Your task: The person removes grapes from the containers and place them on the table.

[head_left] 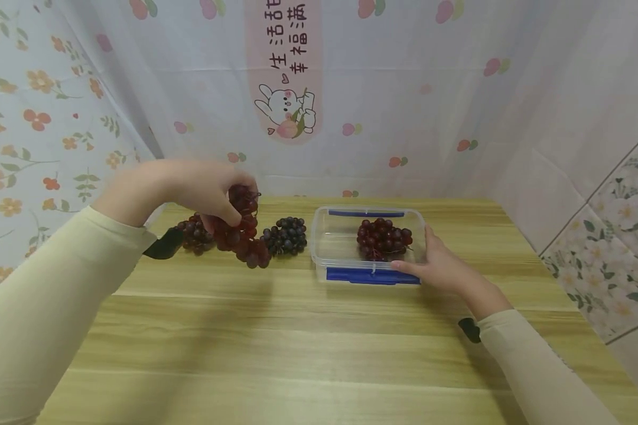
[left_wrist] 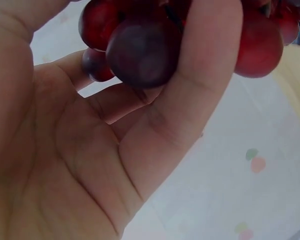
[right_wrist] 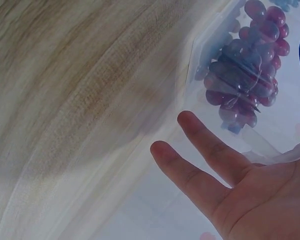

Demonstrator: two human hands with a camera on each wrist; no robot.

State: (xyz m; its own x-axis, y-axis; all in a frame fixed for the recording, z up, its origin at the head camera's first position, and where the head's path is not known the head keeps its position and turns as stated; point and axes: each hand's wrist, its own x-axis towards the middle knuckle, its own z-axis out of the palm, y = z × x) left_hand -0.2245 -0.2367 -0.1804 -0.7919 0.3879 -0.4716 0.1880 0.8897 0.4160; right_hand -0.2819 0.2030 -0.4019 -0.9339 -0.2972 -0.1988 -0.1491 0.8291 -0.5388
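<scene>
Head view shows my left hand (head_left: 204,188) gripping a red grape bunch (head_left: 248,249) above the table (head_left: 298,336), left of the clear box (head_left: 372,275) my straight-fingered right hand (head_left: 445,265) steadies; I judge this loading, the next move calling for a rightward carry and lowering.

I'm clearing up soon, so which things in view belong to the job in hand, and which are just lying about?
In the job:
red grape bunch in the left hand
clear container touched by the right hand
second bunch inside it

Apparently lying about, perhaps for later:
dark grapes
reddish bunch partly hidden by the left hand
</scene>
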